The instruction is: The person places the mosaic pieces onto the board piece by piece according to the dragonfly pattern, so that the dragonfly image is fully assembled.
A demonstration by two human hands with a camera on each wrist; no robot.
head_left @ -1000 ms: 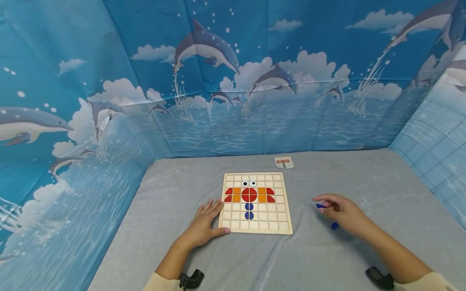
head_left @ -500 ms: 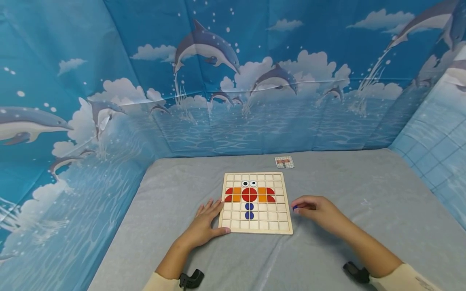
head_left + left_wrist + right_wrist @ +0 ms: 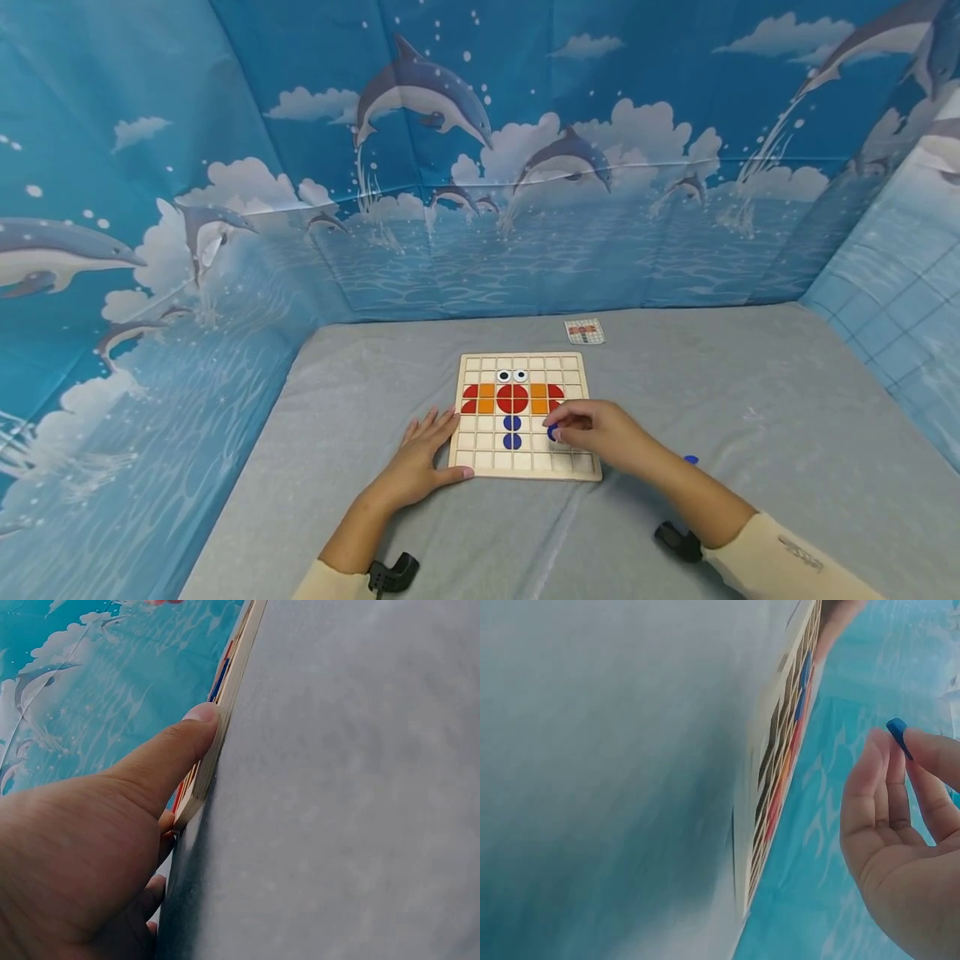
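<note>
A square wooden grid board lies on the grey cloth. In it sit red curved tiles, orange tiles, two eye tiles and blue round shapes made of tiles. My left hand rests at the board's near left corner, with the thumb on the front edge and fingers stretched along the left side. Over the board's right part, my right hand pinches a small blue tile between thumb and fingertips. That hand covers some cells and part of the right red tiles.
Another blue piece lies on the cloth right of the board, partly behind the right forearm. A small picture card with a similar pattern lies beyond the board. A dolphin-printed curtain stands behind the grey surface.
My right hand has moved left with the blue tile, from the cloth at the right to over the board. The left hand stays at the board's corner.
</note>
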